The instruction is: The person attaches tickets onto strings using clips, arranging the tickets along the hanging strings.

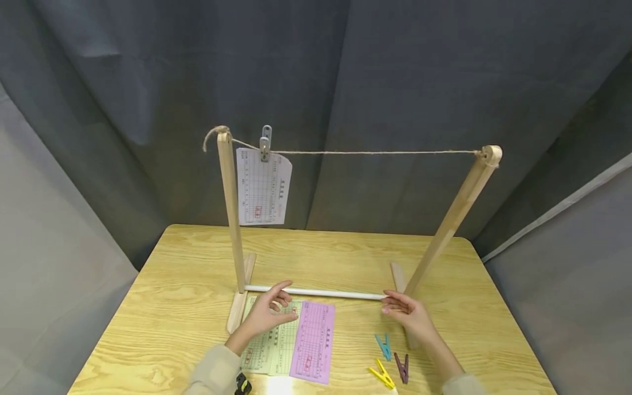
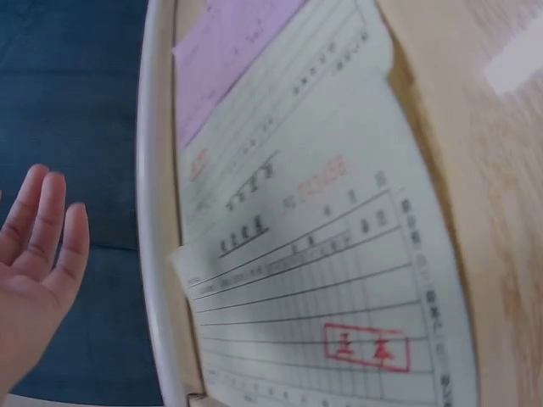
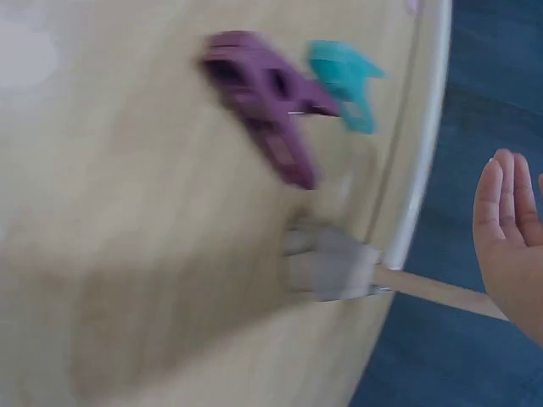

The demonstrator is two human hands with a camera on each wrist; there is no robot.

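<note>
1. While grey curtains hung behind it, the wooden worktop (image 1: 178,307) carried everything else in view.
2. On it stood a wooden drying frame (image 1: 231,219) with two upright posts, a white rod (image 1: 316,293) joining them low down and a twine line (image 1: 375,152) stretched between their tops.
3. A white printed slip (image 1: 261,189) hung from the twine near the left post, held by a grey peg (image 1: 265,144).
4. Flat on the worktop, just in front of the rod, lay a pale green form (image 1: 271,343) and a pink form (image 1: 313,341) side by side, the pink one overlapping the green one's right edge.
5. The left hand (image 1: 269,315) lay over the upper part of the green form, its fingers (image 1: 285,300) relaxed and loosely bent, grasping nothing; whether they touched the paper could not be told.
6. The right hand (image 1: 410,315) hovered near the right end of the rod, fingers (image 1: 392,300) released and holding nothing.
7. Near the right wrist lay three pegs on the worktop: a teal peg (image 1: 383,345), a purple peg (image 1: 402,367) and a yellow peg (image 1: 382,376).
</note>
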